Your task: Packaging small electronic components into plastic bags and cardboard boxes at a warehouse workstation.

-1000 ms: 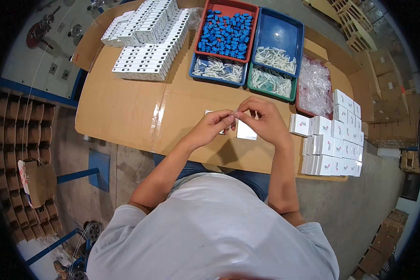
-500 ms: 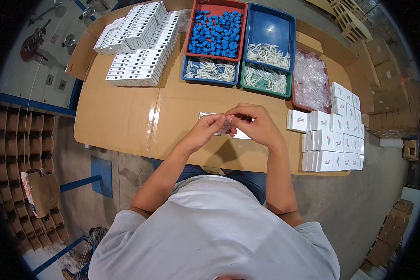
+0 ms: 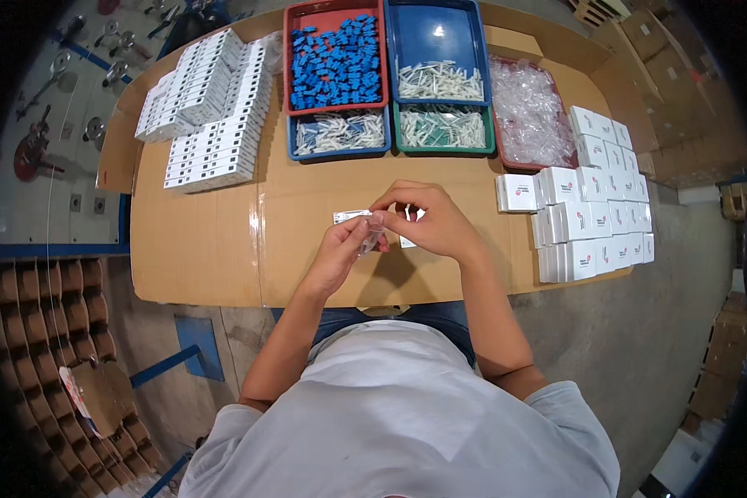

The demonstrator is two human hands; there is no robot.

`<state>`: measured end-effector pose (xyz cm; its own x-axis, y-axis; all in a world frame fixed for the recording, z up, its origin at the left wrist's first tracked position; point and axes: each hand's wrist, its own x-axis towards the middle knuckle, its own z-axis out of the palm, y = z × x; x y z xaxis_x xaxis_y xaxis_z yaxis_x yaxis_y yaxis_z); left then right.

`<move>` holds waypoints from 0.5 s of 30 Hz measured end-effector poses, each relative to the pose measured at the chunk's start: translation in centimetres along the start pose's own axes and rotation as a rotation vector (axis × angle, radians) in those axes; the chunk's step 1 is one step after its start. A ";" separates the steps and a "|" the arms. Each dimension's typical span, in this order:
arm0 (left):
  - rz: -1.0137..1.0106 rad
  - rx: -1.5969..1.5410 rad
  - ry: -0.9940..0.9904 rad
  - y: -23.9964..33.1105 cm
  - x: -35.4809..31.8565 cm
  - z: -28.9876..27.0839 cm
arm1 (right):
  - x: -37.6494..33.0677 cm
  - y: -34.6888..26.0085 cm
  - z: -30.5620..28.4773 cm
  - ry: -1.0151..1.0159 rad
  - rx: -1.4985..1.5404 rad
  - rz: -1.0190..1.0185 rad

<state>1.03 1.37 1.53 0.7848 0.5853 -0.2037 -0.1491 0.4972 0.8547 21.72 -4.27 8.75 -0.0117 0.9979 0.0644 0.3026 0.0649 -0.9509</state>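
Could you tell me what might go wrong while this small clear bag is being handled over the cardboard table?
The small clear bag is pinched between the left hand and right hand above the cardboard table; whatever is in it could slip out, though its contents are too small to tell. The right forearm also lies close to the stacked white boxes, so a wide elbow movement might topple them.

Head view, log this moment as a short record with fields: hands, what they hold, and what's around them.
left hand: pinching a small clear bag
right hand: fingers on the same bag
surface: cardboard-covered table
ahead: red tray of blue parts, trays of white parts
right side: white boxes
left side: rows of white boxes
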 end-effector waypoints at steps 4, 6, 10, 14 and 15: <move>-0.026 -0.062 0.044 -0.7 -0.1 -0.3 | 0.2 2.7 -1.1 0.133 0.049 0.065; -0.077 -0.010 0.126 -1.0 -0.1 -0.4 | 1.1 5.6 -2.7 0.228 0.025 0.143; -0.092 0.001 0.129 -1.8 -0.6 -0.1 | 1.7 10.9 -7.0 0.496 -0.347 0.284; -0.130 -0.035 0.129 -2.9 -1.1 0.0 | 2.3 15.5 -11.8 0.704 -0.683 0.396; -0.153 -0.050 0.132 -3.2 -1.1 0.1 | 2.5 16.5 -12.7 0.705 -0.686 0.401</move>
<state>0.65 -0.93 -0.97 0.7153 0.5781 -0.3926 -0.0668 0.6158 0.7850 38.79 -0.82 -2.94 0.6968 0.7004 0.1543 0.6371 -0.5056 -0.5818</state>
